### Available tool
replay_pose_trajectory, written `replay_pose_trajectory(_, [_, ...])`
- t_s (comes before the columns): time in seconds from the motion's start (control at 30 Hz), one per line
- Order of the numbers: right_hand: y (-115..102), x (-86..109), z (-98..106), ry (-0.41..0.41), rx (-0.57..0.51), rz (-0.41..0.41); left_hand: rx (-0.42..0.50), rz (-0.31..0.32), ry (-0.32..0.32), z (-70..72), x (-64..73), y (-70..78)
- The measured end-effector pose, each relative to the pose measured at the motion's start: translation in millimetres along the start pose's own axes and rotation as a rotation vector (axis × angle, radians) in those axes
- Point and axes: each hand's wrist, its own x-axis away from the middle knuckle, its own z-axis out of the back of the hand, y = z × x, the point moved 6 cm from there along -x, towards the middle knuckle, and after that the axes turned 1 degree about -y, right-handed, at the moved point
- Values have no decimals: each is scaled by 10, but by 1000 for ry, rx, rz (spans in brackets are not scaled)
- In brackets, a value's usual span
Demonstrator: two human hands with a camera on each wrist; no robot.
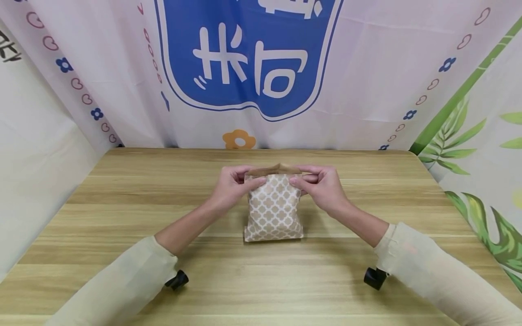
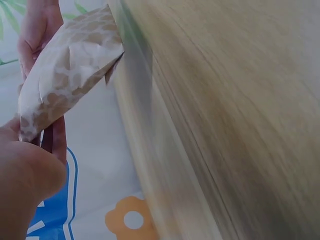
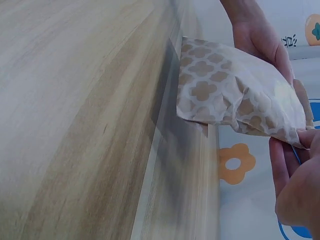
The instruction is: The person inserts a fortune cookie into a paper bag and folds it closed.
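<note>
A small paper bag (image 1: 275, 210), tan with a white lattice print, stands on the wooden table between the two hands. Its brown top edge shows above the fingers, and its body bulges; what is inside is hidden. The left hand (image 1: 236, 185) pinches the upper left corner, thumb on the near face and fingers behind. On the upper right corner the right hand (image 1: 320, 185) has the same pinch. Both wrist views show the paper bag (image 2: 70, 70) from the side, puffed out in the middle, with the left hand (image 2: 35, 165) and right hand (image 3: 300, 185) at its top edge.
The wooden table (image 1: 142, 217) reaches back to a printed curtain (image 1: 367, 68) with a blue emblem. Fabric with green leaves (image 1: 456, 140) hangs at the right. A black wrist device (image 1: 177, 280) shows under the left sleeve, another black device (image 1: 375, 277) under the right.
</note>
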Motion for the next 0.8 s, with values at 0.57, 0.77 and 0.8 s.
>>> replay_pose_trajectory(0.57, [12,7,17,11,-105,45,24,-57,16,9,-1,47])
replay_pose_trajectory(0.77, [26,3,30,6,-144,53,46,-80,-20,7,-2,52])
replay_pose_trajectory(0.8, [28,2,31,5,-149,54,53,-81,-31,7,-2,51])
